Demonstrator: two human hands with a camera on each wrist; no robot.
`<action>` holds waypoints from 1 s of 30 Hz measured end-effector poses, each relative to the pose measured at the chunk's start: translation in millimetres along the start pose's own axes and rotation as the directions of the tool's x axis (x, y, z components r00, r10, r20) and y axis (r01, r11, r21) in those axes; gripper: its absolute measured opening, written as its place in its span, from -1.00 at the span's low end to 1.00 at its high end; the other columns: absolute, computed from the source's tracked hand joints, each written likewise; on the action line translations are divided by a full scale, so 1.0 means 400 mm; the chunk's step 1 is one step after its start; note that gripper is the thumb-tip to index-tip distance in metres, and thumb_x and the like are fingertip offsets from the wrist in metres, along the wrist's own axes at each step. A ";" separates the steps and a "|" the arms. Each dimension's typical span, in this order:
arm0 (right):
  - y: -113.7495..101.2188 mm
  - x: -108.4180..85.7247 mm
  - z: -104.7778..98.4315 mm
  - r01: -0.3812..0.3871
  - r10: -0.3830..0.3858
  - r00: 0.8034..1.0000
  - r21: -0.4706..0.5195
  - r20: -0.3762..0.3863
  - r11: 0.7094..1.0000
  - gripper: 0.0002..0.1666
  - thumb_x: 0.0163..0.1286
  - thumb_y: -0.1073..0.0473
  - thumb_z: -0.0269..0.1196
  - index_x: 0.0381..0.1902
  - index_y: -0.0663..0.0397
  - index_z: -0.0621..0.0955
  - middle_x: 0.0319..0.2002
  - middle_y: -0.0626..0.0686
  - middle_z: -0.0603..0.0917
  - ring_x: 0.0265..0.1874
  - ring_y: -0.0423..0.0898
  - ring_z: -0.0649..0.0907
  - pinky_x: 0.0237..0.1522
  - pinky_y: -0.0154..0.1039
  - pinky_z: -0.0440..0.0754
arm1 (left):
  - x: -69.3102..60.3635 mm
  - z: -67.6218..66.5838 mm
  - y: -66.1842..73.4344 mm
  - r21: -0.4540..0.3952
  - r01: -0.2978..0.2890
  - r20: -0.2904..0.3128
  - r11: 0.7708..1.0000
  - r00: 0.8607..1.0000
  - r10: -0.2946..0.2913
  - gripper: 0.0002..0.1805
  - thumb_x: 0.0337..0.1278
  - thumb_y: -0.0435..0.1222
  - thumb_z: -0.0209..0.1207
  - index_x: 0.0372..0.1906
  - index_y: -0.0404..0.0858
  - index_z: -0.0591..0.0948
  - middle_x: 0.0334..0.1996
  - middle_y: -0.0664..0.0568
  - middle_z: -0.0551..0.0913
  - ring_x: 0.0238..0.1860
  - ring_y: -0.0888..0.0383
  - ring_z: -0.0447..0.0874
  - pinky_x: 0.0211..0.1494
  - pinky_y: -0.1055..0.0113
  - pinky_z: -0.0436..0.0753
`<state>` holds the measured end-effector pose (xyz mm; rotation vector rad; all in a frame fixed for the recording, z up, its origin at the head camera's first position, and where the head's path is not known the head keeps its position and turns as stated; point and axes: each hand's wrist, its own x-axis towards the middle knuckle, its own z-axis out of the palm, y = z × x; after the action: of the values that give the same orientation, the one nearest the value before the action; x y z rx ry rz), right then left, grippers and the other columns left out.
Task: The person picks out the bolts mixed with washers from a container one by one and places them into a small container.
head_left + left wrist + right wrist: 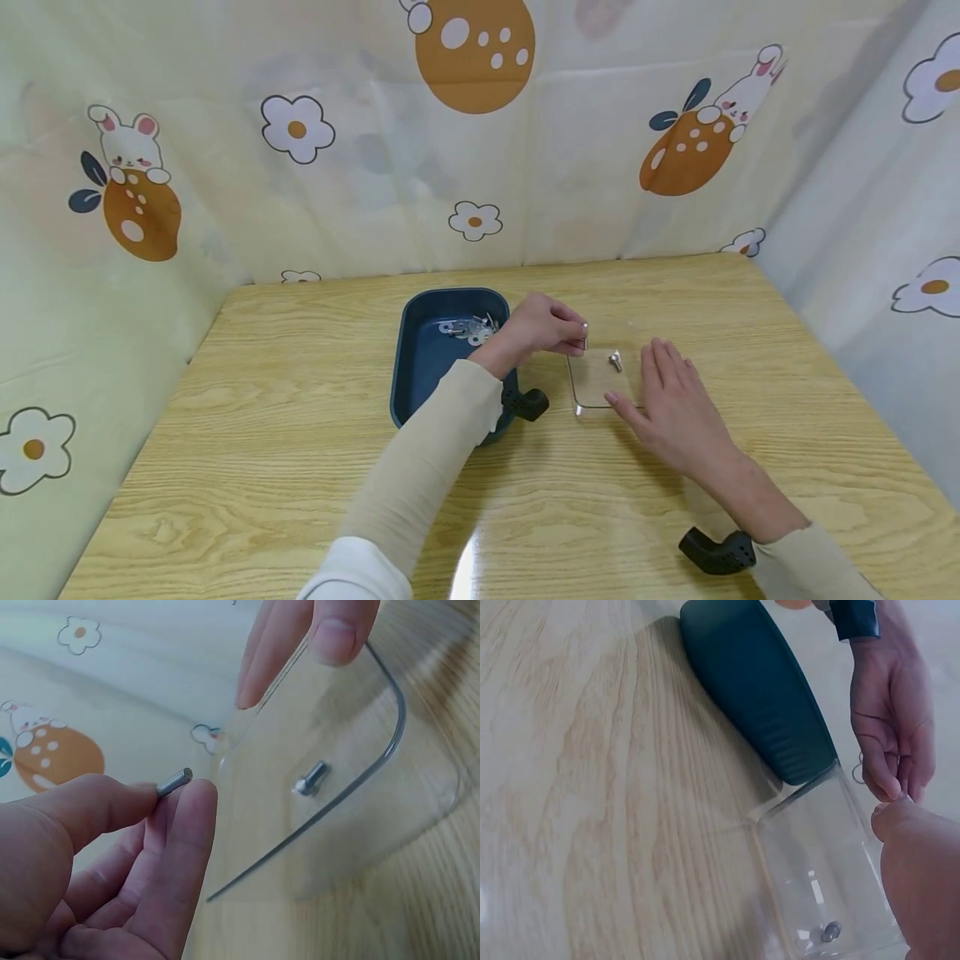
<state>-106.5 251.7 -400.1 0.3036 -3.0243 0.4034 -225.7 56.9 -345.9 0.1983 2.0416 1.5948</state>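
Your left hand pinches a small metal screw between thumb and forefinger, its bare end pointing out past the fingertips. That hand is raised by the left side of a clear container, which stands on the worktop between the blue tray and the right edge, closer to the back edge than to the bottom of the head view. Inside the container lies a second screw, on its side, with its head showing.

Your right hand grasps nothing: its fingers are extended together and rest at the container's right side, the thumb spread out to the front rim.

Left of the container, just in front of the worktop's back edge, you have the blue tray, with loose metal hardware heaped toward its back right corner. Behind the back edge hangs a cream curtain printed with rabbits and flowers
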 end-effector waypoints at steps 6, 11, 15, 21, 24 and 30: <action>0.009 -0.002 0.013 -0.018 0.018 1.000 0.017 0.009 1.000 0.11 0.52 -0.36 -0.10 0.49 0.55 -0.05 0.50 0.53 -0.06 0.51 0.45 -0.02 0.48 0.40 -0.03 | 0.011 0.033 -0.005 0.031 0.001 -0.027 1.000 1.000 -0.001 -0.83 0.23 -0.39 0.28 -0.13 -0.40 0.71 -0.48 -0.07 0.75 -0.41 0.05 0.80 0.08 0.01 0.73; 0.009 -0.003 0.017 -0.025 0.025 1.000 0.026 0.007 0.999 0.11 0.52 -0.36 -0.11 0.49 0.53 -0.08 0.51 0.52 -0.05 0.51 0.45 -0.02 0.48 0.40 -0.03 | 0.008 0.060 0.002 0.070 0.007 -0.048 0.998 0.999 -0.004 -0.86 0.23 -0.43 0.26 -0.17 -0.43 0.71 -0.47 -0.14 0.75 -0.28 -0.11 0.82 0.05 0.01 0.74; 0.008 -0.004 0.018 -0.028 0.028 1.000 0.034 0.005 0.999 0.10 0.53 -0.35 -0.11 0.49 0.54 -0.08 0.50 0.53 -0.05 0.50 0.45 -0.02 0.49 0.39 -0.04 | 0.000 0.080 0.015 0.104 0.017 -0.040 0.994 0.999 -0.013 -0.85 0.23 -0.46 0.24 -0.16 -0.47 0.70 -0.45 -0.19 0.76 -0.29 -0.09 0.82 0.02 0.03 0.76; 0.008 -0.007 0.020 -0.035 0.034 0.999 0.041 0.013 0.999 0.10 0.53 -0.35 -0.11 0.49 0.54 -0.09 0.51 0.52 -0.06 0.51 0.45 -0.03 0.48 0.39 -0.02 | 0.005 0.105 0.018 0.204 0.068 -0.055 0.977 0.997 -0.058 -0.92 0.22 -0.45 0.23 -0.32 -0.33 0.72 -0.52 -0.07 0.73 -0.50 0.11 0.78 -0.10 0.18 0.79; 0.008 -0.007 0.024 -0.030 0.030 1.000 0.040 0.009 0.999 0.09 0.53 -0.34 -0.12 0.49 0.53 -0.08 0.50 0.53 -0.05 0.51 0.45 -0.03 0.49 0.38 -0.02 | 0.002 0.112 0.016 0.245 0.071 -0.073 0.967 0.996 -0.055 -0.90 0.24 -0.43 0.23 -0.34 -0.32 0.73 -0.53 -0.05 0.73 -0.49 0.11 0.78 -0.10 0.20 0.79; 0.010 -0.009 0.028 -0.014 0.015 1.000 0.040 -0.025 0.999 0.07 0.54 -0.31 -0.08 0.49 0.54 -0.05 0.49 0.53 0.00 0.50 0.45 0.02 0.47 0.37 0.02 | 0.019 0.136 0.001 0.522 0.013 -0.064 0.853 0.998 0.024 -0.82 0.23 -0.44 0.20 -0.41 -0.36 0.78 -0.61 -0.03 0.73 -0.66 0.24 0.64 -0.56 0.50 0.59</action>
<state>-104.4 253.2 -412.4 0.2771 -2.9986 0.4657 -205.6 106.8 -356.6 0.3487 2.4943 1.0201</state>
